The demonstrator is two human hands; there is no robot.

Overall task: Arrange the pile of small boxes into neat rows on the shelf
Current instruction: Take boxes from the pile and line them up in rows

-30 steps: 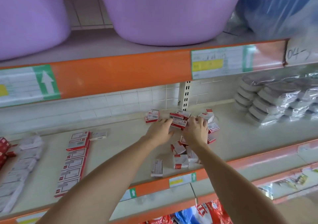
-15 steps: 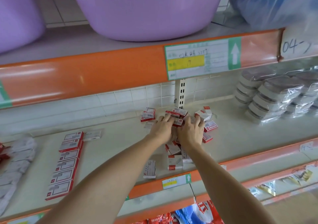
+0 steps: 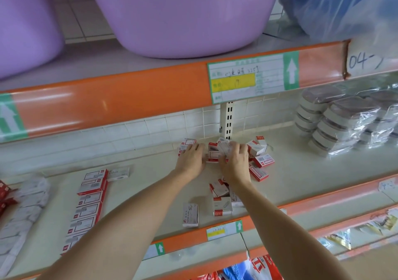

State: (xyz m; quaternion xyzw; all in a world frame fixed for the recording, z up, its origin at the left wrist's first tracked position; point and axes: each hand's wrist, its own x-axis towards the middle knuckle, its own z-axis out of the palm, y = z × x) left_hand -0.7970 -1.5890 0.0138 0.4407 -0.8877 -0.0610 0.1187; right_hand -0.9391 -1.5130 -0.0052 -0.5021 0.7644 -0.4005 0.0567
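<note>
While both hands work at the back of the shelf (image 3: 301, 172), the pile of small boxes (image 3: 258, 161) lies scattered under and around them, some flat, some tipped on edge. The left hand (image 3: 191, 157) rests palm down with its fingers spread loosely over a box at the pile's left edge; it seems to press, not grip. The right hand (image 3: 235, 161) has its fingers curled over a box in the middle of the pile, though blur hides whether it has a true hold. More loose boxes (image 3: 221, 204) lie nearer the person, just behind the right wrist, and one stands alone (image 3: 190, 214) near the shelf's front lip.

Far to the left of the left hand a finished row of boxes (image 3: 90, 200) already runs front to back. To gather well, I judge it best to sweep the hands inward together, turn every box label up, square their edges against one another, and start the new row parallel to the finished one, leaving the wrapped stacks (image 3: 336, 120) on the right untouched.
</note>
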